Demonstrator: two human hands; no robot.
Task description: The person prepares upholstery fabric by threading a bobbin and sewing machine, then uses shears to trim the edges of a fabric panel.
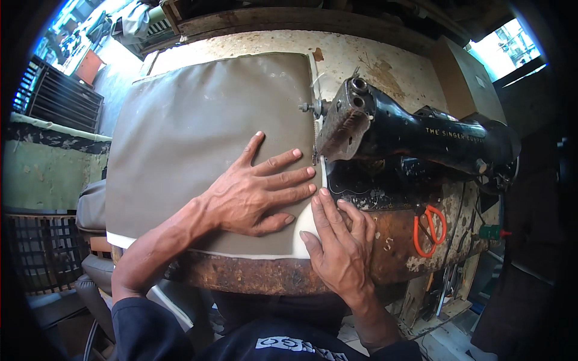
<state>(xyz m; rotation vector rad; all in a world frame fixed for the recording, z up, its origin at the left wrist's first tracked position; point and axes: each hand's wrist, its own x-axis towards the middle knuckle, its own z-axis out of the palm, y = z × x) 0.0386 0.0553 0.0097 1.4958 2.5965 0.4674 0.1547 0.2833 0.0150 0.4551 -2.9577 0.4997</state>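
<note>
Gold lettering [454, 135] is running along the glossy black sewing machine [400, 123] right of centre, and white lettering [289, 344] is showing on a dark shirt [241, 343] at bottom centre. Orange-handled scissors [416, 236] are lying on the worn, stained table [241, 277] at lower right. The machine's head is standing against the right edge of a smooth brown sheet [180, 144], which is covering the centre and left, its white underside showing lower right. The left hand [250, 198] is pressing flat there, fingers spread wide; the right hand [343, 246] is touching the white edge, fingers narrowly bunched, whether pinching cannot be told.
</note>
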